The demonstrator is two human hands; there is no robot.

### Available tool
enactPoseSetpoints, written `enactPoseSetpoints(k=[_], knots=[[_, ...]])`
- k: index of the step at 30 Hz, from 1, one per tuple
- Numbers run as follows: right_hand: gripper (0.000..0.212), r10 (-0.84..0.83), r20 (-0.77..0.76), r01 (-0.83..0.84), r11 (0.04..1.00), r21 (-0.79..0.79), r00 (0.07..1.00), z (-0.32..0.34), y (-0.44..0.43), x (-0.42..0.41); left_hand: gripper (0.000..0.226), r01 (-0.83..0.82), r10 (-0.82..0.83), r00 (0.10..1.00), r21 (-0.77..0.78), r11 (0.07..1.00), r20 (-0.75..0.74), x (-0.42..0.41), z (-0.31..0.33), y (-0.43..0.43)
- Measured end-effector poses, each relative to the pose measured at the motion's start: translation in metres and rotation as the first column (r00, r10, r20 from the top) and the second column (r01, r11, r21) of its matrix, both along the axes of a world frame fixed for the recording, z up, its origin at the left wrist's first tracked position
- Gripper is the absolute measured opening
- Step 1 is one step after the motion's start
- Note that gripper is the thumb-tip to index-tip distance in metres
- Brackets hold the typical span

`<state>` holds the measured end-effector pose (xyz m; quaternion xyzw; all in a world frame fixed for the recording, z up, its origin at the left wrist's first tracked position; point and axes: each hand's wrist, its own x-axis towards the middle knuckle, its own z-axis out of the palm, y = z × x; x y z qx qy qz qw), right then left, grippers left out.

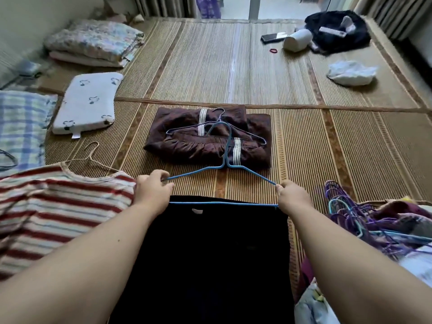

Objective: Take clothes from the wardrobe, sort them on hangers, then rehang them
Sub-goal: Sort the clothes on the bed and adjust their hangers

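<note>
Holding blue hanger (222,203) by both shoulder ends | left hand (153,192): fingers curled, pinching left end | right hand (292,195): fingers curled round right end | hanger's bottom bar at top edge of dark garment (210,253) on woven mat (327,148) | hook overlaps folded brown garment (187,146) | striped shirt (58,206) at left

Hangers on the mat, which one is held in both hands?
The blue hanger: left hand and right hand grip its ends by the black garment. The pale hanger lies loose on the brown clothes; the purple hangers are piled at right.
</note>
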<state>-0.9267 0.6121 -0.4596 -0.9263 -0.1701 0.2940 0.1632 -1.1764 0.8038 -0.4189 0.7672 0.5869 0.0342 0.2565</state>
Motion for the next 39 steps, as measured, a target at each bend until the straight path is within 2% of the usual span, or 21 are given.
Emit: enactPoseSetpoints(k=[4, 9, 14, 19, 21, 24, 28, 33, 37, 39], knots=[[0.039, -0.014, -0.004, 0.015, 0.997, 0.07, 1.0, -0.013, -0.02, -0.002, 0.06, 0.17, -0.17, 0.985, -0.028, 0.985, 0.025, 0.005, -0.014, -0.02], [0.04, 0.1, 0.097, -0.108, 0.991, 0.08, 0.99, 0.006, -0.088, -0.022, 0.054, 0.399, -0.39, 0.914, -0.069, 0.914, 0.115, 0.026, 0.001, -0.087], [0.036, 0.095, 0.233, -0.134, 0.979, 0.156, 0.968, 0.07, -0.188, -0.047, 0.05, 0.64, -0.616, 0.757, -0.056, 0.766, 0.217, 0.047, 0.04, -0.185], [0.041, 0.019, 0.295, -0.014, 1.0, -0.018, 0.955, 0.108, -0.309, -0.039, 0.05, 0.813, -0.777, 0.578, -0.089, 0.576, 0.252, 0.073, 0.05, -0.29], [0.045, -0.013, 0.311, 0.042, 0.996, -0.085, 0.95, 0.117, -0.347, -0.025, 0.057, 0.864, -0.841, 0.503, -0.134, 0.485, 0.202, 0.086, 0.047, -0.326], [0.053, -0.031, 0.309, 0.081, 0.985, -0.153, 0.95, 0.116, -0.378, 0.004, 0.067, 0.876, -0.884, 0.456, -0.232, 0.423, 0.107, 0.105, 0.033, -0.361], [0.065, 0.045, 0.281, 0.013, 0.979, -0.204, 0.959, 0.094, -0.369, 0.053, 0.074, 0.824, -0.86, 0.509, -0.318, 0.469, 0.05, 0.134, 0.001, -0.372], [0.079, 0.207, 0.304, -0.113, 0.947, -0.3, 0.93, 0.064, -0.323, 0.108, 0.071, 0.763, -0.811, 0.585, -0.347, 0.545, 0.012, 0.165, -0.042, -0.363], [0.082, 0.217, 0.2, -0.132, 0.919, -0.372, 0.955, 0.033, -0.306, 0.134, 0.065, 0.736, -0.782, 0.623, -0.334, 0.59, -0.009, 0.18, -0.07, -0.362], [0.074, 0.23, 0.168, -0.139, 0.892, -0.43, 0.959, 0.025, -0.308, 0.139, 0.056, 0.709, -0.749, 0.663, -0.322, 0.628, -0.001, 0.182, -0.071, -0.363]])
